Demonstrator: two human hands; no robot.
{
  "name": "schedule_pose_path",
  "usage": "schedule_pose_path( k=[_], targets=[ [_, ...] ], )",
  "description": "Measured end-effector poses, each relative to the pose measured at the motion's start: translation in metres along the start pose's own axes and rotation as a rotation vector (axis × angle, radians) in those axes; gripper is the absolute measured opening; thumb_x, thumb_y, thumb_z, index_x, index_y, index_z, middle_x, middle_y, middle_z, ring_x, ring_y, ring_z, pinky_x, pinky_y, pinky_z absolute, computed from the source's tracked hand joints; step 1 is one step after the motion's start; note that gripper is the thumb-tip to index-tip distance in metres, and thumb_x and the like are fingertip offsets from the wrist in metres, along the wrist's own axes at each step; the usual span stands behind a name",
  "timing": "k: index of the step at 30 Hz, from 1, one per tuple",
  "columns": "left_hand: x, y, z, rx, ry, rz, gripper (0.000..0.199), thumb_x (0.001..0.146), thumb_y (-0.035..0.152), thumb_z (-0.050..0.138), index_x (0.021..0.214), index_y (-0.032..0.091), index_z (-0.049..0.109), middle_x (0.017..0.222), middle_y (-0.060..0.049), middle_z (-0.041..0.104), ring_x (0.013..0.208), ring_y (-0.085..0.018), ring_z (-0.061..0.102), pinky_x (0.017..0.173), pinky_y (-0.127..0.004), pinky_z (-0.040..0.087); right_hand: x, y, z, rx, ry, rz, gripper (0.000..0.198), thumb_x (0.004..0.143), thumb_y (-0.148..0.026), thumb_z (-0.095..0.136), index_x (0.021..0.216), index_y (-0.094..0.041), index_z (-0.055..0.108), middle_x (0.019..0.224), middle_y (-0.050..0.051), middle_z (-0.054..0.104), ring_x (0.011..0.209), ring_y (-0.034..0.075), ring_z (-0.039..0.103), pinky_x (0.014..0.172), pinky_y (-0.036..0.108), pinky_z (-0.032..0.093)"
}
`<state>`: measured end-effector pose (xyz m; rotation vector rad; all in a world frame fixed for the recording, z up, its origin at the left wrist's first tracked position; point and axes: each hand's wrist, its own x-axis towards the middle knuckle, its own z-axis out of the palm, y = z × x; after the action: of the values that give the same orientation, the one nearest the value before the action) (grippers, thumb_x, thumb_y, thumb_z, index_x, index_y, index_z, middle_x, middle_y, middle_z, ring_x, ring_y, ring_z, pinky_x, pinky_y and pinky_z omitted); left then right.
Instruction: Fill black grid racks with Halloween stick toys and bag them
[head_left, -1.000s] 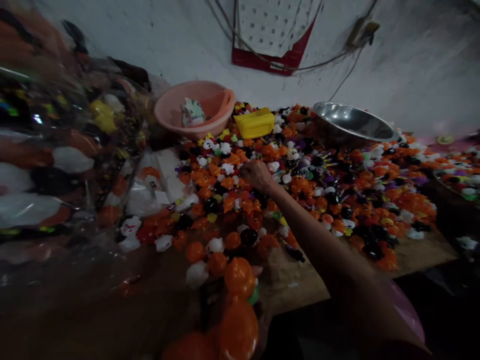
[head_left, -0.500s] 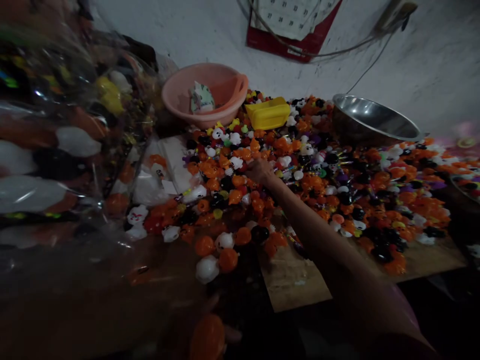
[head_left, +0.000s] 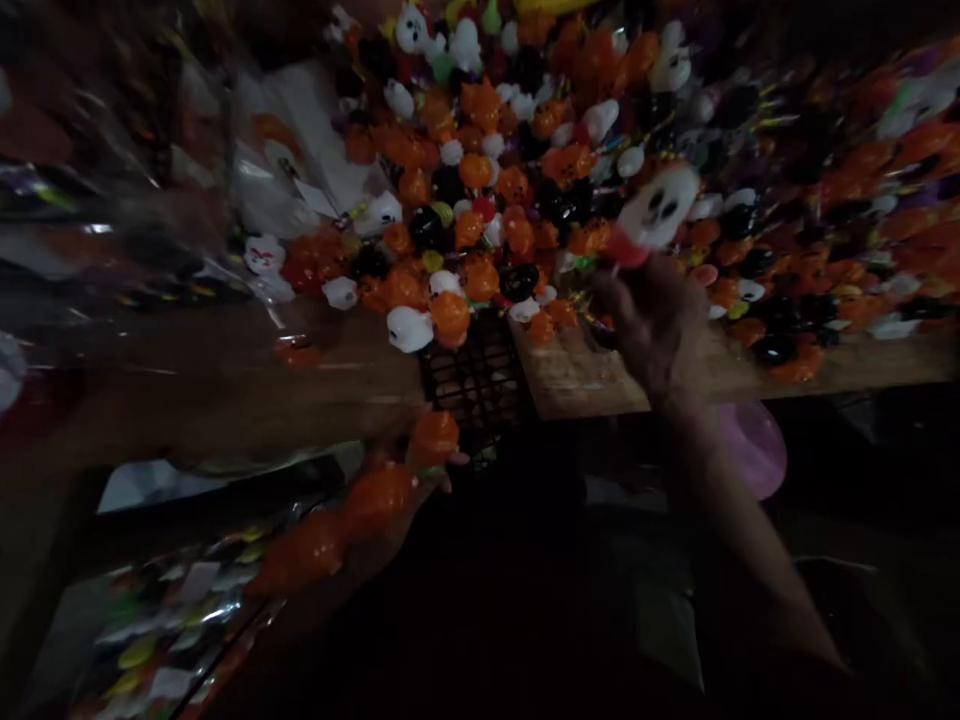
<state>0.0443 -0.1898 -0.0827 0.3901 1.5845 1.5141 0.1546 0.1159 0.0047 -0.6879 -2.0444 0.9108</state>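
Observation:
My right hand [head_left: 660, 320], blurred, is raised over the front of the pile and closed on a white skull-faced figure [head_left: 660, 205] with a red lower part. Below the table edge, my left hand [head_left: 405, 500] holds an orange pumpkin figure [head_left: 435, 438]. More orange pumpkin figures [head_left: 379, 497] lie in a row along that hand and wrist; how they are joined cannot be made out. Near both hands spreads a heap of small orange, white and black figures [head_left: 476, 172]. A white figure [head_left: 409, 329] sits at its front edge.
Clear plastic bags [head_left: 150, 220] of figures crowd the left side. A dark grid [head_left: 476, 370] lies at the wooden table's front edge [head_left: 585, 385]. Below are another filled bag [head_left: 165, 620] at lower left and a pink round object [head_left: 754, 450] beside my right forearm.
The view has tilted down, so basins and wall have left the picture. My right hand has come back from the heap with the skull-faced figure. More of my left hand and its pumpkins shows.

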Motion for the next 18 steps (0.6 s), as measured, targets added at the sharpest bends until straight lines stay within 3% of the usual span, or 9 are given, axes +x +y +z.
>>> schedule_pose_path(
  k=[3, 5, 10, 15, 18],
  targets=[
    [0.003, -0.003, -0.005, 0.029, -0.013, 0.031, 0.033, 0.092, 0.05, 0.071, 0.102, 0.018, 0.072, 0.1, -0.007, 0.075, 0.087, -0.019, 0.07, 0.082, -0.036, 0.06, -0.07, 0.013, 0.026, 0.197, -0.024, 0.169, 0.025, 0.086, -0.043, 0.076, 0.093, -0.02, 0.075, 0.084, 0.001, 0.076, 0.072, 0.014, 0.067, 0.07, 0.03, 0.059],
    [0.006, 0.0, -0.004, 0.042, -0.013, 0.065, 0.036, 0.087, 0.054, 0.075, 0.101, 0.021, 0.074, 0.099, -0.007, 0.077, 0.084, -0.021, 0.071, 0.082, -0.036, 0.06, -0.091, 0.028, 0.05, 0.212, 0.005, 0.208, 0.022, 0.084, -0.042, 0.077, 0.091, -0.02, 0.076, 0.09, 0.003, 0.078, 0.08, 0.018, 0.07, 0.077, 0.034, 0.06],
    [0.018, 0.015, 0.009, 0.105, -0.064, 0.198, 0.039, 0.089, 0.058, 0.071, 0.094, 0.02, 0.078, 0.092, -0.006, 0.078, 0.079, -0.018, 0.073, 0.078, -0.03, 0.06, -0.078, 0.044, 0.094, 0.263, 0.028, 0.206, 0.027, 0.084, -0.045, 0.073, 0.092, -0.02, 0.078, 0.089, 0.004, 0.078, 0.085, 0.022, 0.072, 0.084, 0.038, 0.06],
    [0.032, 0.018, 0.026, -0.054, -0.025, 0.193, 0.036, 0.087, 0.054, 0.075, 0.101, 0.02, 0.077, 0.116, -0.009, 0.076, 0.097, -0.024, 0.075, 0.076, -0.032, 0.065, -0.064, 0.035, 0.107, 0.259, -0.055, 0.188, 0.037, 0.089, -0.052, 0.066, 0.097, -0.019, 0.079, 0.09, 0.006, 0.079, 0.087, 0.023, 0.072, 0.08, 0.035, 0.06],
    [0.036, 0.012, 0.026, -0.074, -0.018, 0.161, 0.031, 0.088, 0.049, 0.076, 0.099, 0.02, 0.076, 0.123, -0.01, 0.074, 0.108, -0.027, 0.073, 0.083, -0.036, 0.067, -0.065, 0.033, 0.107, 0.196, -0.066, 0.15, 0.037, 0.091, -0.051, 0.063, 0.1, -0.019, 0.079, 0.093, 0.006, 0.079, 0.085, 0.022, 0.072, 0.077, 0.032, 0.058]
  ],
)
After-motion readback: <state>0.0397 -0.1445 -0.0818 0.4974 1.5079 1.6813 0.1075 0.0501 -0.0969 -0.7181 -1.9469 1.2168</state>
